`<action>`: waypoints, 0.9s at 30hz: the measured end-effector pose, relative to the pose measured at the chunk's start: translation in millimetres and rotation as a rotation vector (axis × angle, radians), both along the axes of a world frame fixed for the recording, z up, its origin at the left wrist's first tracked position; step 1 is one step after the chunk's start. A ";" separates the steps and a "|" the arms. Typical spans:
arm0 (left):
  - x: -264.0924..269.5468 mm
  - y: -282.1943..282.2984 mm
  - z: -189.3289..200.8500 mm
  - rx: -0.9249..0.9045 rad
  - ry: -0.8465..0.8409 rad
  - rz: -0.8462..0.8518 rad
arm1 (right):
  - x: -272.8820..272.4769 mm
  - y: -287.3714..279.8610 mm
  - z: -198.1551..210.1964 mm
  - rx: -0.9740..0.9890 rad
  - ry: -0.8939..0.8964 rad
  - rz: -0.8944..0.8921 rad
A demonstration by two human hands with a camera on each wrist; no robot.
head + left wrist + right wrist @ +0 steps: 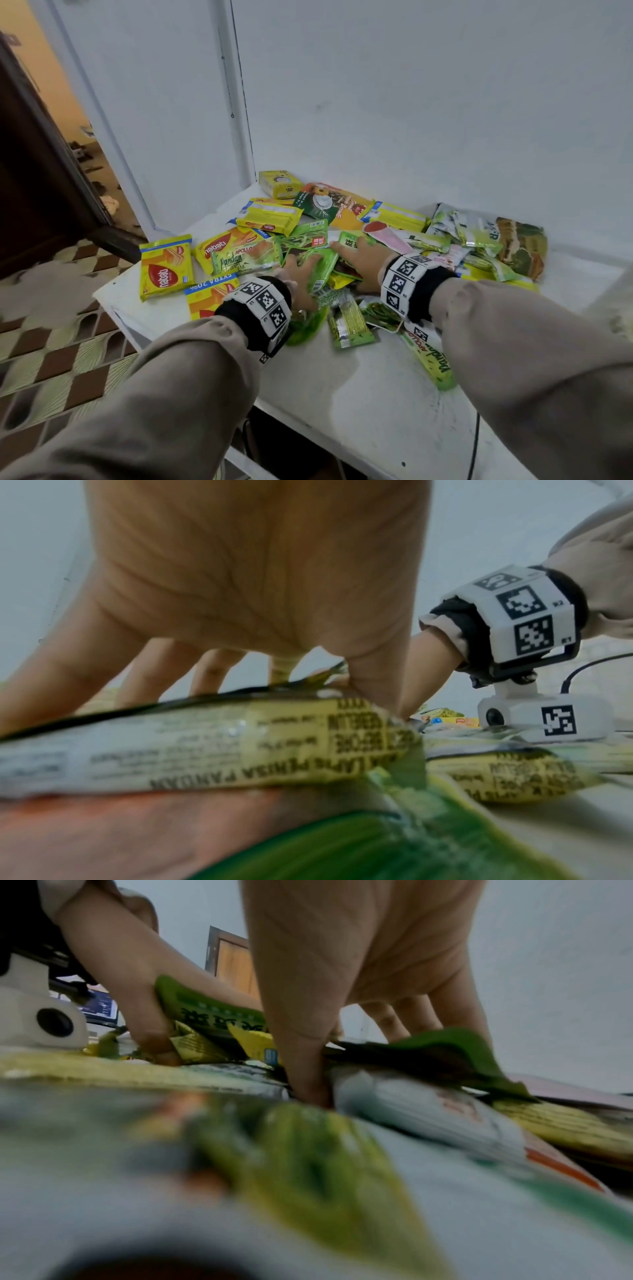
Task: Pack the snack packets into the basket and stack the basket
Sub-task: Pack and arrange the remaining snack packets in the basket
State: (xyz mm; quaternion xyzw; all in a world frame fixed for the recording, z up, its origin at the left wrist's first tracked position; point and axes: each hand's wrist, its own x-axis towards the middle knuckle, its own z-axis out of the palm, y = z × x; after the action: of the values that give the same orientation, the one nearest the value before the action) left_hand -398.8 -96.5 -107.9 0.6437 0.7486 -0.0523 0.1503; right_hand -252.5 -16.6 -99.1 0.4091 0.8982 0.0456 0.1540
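A heap of snack packets [342,260] lies on a white table [359,394]; no basket is in view. My left hand [305,270] reaches into the heap's middle and grips a green packet [320,270] between thumb and fingers. The right wrist view shows that left hand [164,1031] around the green packet [212,1012]. My right hand [352,255] sits just to the right, thumb dug down between packets, fingers over another green packet [349,241]. In its own view the right hand [356,1064] pinches this green packet [445,1053]. The left hand [274,680] arches over a pandan cake bar [240,745].
Yellow Nabati wafer packs [166,267] lie at the table's left edge. A yellow box [279,183] and a large bag [335,205] sit by the back wall. More green pouches [479,236] pile up at right. A cable [476,442] hangs at the front edge; a doorway [51,171] is left.
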 end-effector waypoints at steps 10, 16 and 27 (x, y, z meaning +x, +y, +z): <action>7.9 3.1 -9.5 0.093 0.019 0.008 | 2.6 -6.2 6.8 0.098 -0.088 0.130; 10.1 -3.5 -1.2 0.052 0.067 -0.050 | 13.6 -9.1 12.9 0.161 -0.159 0.205; 16.7 -5.0 -4.6 0.052 0.062 -0.003 | 24.8 -12.8 17.5 0.232 -0.173 0.196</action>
State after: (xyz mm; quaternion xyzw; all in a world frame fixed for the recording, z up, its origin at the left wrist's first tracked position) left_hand -382.1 -101.4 -112.5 0.6464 0.7531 -0.0532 0.1101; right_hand -227.7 -29.5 -81.6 0.3292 0.9060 0.1985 0.1773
